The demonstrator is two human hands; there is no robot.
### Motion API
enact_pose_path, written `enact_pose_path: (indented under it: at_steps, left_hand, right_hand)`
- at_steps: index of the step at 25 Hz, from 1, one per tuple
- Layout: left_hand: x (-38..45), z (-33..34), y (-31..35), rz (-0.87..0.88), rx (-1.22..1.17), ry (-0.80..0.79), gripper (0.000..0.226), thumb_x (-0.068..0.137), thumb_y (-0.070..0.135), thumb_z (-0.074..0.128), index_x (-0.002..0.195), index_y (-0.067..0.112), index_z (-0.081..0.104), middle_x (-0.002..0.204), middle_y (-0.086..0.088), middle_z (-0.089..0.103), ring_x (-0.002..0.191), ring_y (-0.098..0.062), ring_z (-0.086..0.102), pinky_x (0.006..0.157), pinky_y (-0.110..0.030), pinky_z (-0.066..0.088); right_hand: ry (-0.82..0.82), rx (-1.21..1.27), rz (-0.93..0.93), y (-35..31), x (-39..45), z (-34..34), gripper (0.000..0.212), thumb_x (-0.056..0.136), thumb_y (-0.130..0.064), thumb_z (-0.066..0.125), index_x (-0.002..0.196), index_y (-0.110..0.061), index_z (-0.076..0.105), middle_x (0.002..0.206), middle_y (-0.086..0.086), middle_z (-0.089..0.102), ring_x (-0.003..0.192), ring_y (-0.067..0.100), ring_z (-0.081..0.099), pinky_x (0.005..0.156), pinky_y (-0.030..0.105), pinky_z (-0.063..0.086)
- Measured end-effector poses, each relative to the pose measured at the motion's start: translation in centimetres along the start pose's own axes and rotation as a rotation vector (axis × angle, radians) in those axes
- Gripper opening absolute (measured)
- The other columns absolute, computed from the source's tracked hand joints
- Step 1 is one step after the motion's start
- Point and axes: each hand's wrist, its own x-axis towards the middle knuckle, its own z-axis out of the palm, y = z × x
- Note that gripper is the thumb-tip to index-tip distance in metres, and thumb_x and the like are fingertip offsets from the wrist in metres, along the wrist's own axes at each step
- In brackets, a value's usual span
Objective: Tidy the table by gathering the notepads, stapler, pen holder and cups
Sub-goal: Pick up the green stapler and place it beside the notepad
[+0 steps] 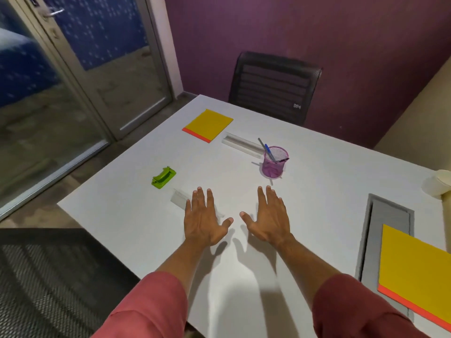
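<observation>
My left hand (203,217) and my right hand (269,217) hover flat and open, palms down, over the middle of the white table (127,215), holding nothing. A green stapler (163,178) lies to the left of my left hand. A purple mesh pen holder (274,162) with pens stands beyond my right hand. One yellow notepad (208,124) with an orange edge lies at the far side. A second yellow notepad (415,269) lies at the right edge. A pale paper cup (439,184) sits at the far right, partly cut off.
A clear ruler-like strip (180,197) lies partly under my left hand, and another (240,143) lies behind the pen holder. A grey cable hatch (388,215) is set into the table at right. A black mesh chair (273,86) stands across the table; another chair (44,276) at bottom left.
</observation>
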Motion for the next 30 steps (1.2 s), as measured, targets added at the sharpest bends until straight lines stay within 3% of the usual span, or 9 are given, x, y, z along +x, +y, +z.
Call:
enact_pose_path:
  at_steps: [8, 11, 14, 18, 25, 27, 28, 30]
  left_hand:
    - [4.0, 0.0, -9.9, -0.245, -0.134, -0.001, 0.104, 0.085, 0.075, 0.040, 0.156, 0.015, -0.008, 0.164, -0.014, -0.008, 0.152, -0.030, -0.005, 0.122, -0.044, -0.001]
    - [5.5, 0.2, -12.7, -0.347, -0.272, -0.001, 0.102, 0.086, 0.070, 0.047, 0.156, 0.013, -0.001, 0.165, -0.014, -0.001, 0.152, -0.030, 0.002, 0.122, -0.044, 0.009]
    - [7.2, 0.7, -15.1, -0.480, -0.385, 0.051, 0.096, 0.085, 0.061, 0.057, 0.155, 0.011, 0.012, 0.160, -0.013, 0.018, 0.147, -0.031, 0.019, 0.117, -0.047, 0.025]
    - [10.0, 2.4, -17.7, -0.630, -0.574, 0.030, 0.079, 0.079, 0.052, 0.068, 0.139, 0.010, 0.038, 0.135, -0.012, 0.043, 0.130, -0.032, 0.038, 0.105, -0.047, 0.042]
    - [15.2, 4.3, -20.5, -0.758, -0.886, 0.001, 0.081, 0.064, 0.039, 0.068, 0.134, 0.006, 0.045, 0.132, -0.018, 0.046, 0.118, -0.037, 0.053, 0.096, -0.050, 0.050]
    - [16.2, 4.3, -21.0, -0.787, -0.912, 0.000, 0.070, 0.058, 0.035, 0.064, 0.121, 0.006, 0.053, 0.127, -0.019, 0.048, 0.112, -0.038, 0.056, 0.092, -0.051, 0.053]
    - [16.6, 4.2, -21.2, -0.799, -0.919, -0.002, 0.058, 0.057, 0.031, 0.063, 0.109, 0.007, 0.056, 0.122, -0.019, 0.050, 0.107, -0.039, 0.058, 0.089, -0.051, 0.054]
    - [17.0, 4.0, -21.4, -0.804, -0.944, -0.006, 0.039, 0.059, 0.022, 0.062, 0.095, 0.007, 0.058, 0.113, -0.020, 0.056, 0.098, -0.041, 0.060, 0.086, -0.051, 0.055]
  right_hand:
    - [-0.132, -0.025, -0.108, -8.9, 7.9, 4.3, 0.095, 0.087, -0.071, 0.037, 0.157, -0.017, 0.000, 0.166, 0.010, 0.000, 0.153, 0.026, 0.001, 0.124, 0.043, 0.007]
    - [-0.208, 0.006, -0.102, -11.4, 10.5, 6.0, 0.094, 0.088, -0.070, 0.037, 0.156, -0.018, 0.001, 0.166, 0.008, 0.004, 0.153, 0.027, 0.007, 0.122, 0.043, 0.013]
    - [-0.255, 0.030, -0.109, -13.6, 13.2, 7.9, 0.088, 0.090, -0.065, 0.039, 0.156, -0.014, 0.011, 0.163, 0.009, 0.017, 0.150, 0.028, 0.019, 0.120, 0.044, 0.020]
    - [-0.284, 0.080, -0.139, -16.3, 17.1, 10.2, 0.076, 0.092, -0.057, 0.048, 0.148, -0.008, 0.035, 0.151, 0.014, 0.042, 0.140, 0.030, 0.036, 0.113, 0.041, 0.030]
    - [-0.387, 0.371, -0.094, -20.2, 23.8, 13.5, 0.069, 0.086, -0.036, 0.069, 0.142, -0.002, 0.046, 0.148, 0.016, 0.048, 0.137, 0.030, 0.043, 0.111, 0.035, 0.033]
    - [-0.424, 0.371, -0.084, -20.8, 25.0, 14.3, 0.054, 0.082, -0.029, 0.071, 0.127, -0.003, 0.058, 0.133, 0.016, 0.059, 0.124, 0.032, 0.052, 0.101, 0.034, 0.041]
    - [-0.439, 0.364, -0.085, -21.0, 25.5, 14.7, 0.038, 0.079, -0.026, 0.071, 0.110, -0.005, 0.064, 0.117, 0.015, 0.065, 0.110, 0.032, 0.056, 0.087, 0.032, 0.045]
    - [-0.461, 0.358, -0.096, -21.2, 26.0, 15.3, 0.020, 0.075, -0.020, 0.070, 0.085, -0.007, 0.060, 0.092, 0.010, 0.063, 0.089, 0.028, 0.054, 0.064, 0.028, 0.037]
